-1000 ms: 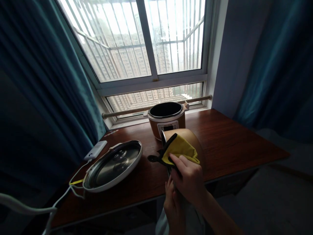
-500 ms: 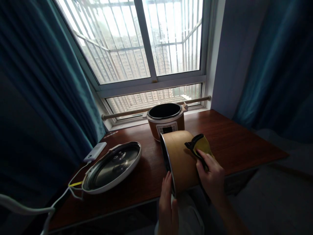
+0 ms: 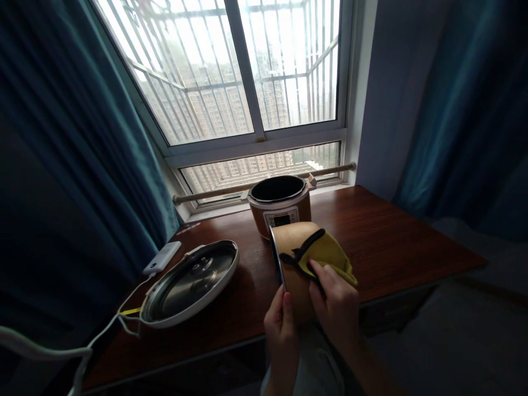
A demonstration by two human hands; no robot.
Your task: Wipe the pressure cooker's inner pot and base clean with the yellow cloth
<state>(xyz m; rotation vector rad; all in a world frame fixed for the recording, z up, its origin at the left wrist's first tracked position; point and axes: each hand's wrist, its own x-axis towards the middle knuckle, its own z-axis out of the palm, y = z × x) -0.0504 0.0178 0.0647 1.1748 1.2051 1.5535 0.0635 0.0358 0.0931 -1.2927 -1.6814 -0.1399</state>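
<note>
A gold inner pot (image 3: 287, 237) lies tipped on its side above the near table edge, its open mouth facing left. My left hand (image 3: 282, 324) grips the pot's rim, thumb on the outside and fingers toward the inside. In my right hand (image 3: 336, 300) is a yellow cloth (image 3: 328, 253) with black edging, pressed flat against the pot's outer wall. Just behind the pot stands the gold and white electric pressure cooker body (image 3: 303, 212), uncovered, with a dark cavity and a control panel in front.
The cooker's round lid (image 3: 198, 280) rests inner side up on the left of the wooden table (image 3: 404, 242). Behind it lie a white power strip (image 3: 163, 257) and a white cord (image 3: 136, 290). A barred window (image 3: 256, 88) and blue curtains (image 3: 103, 132) surround the table.
My right hand has slid the cloth leftward along the pot's wall toward its rim, and more cloth shows. My left hand has closed its thumb and fingers on the rim.
</note>
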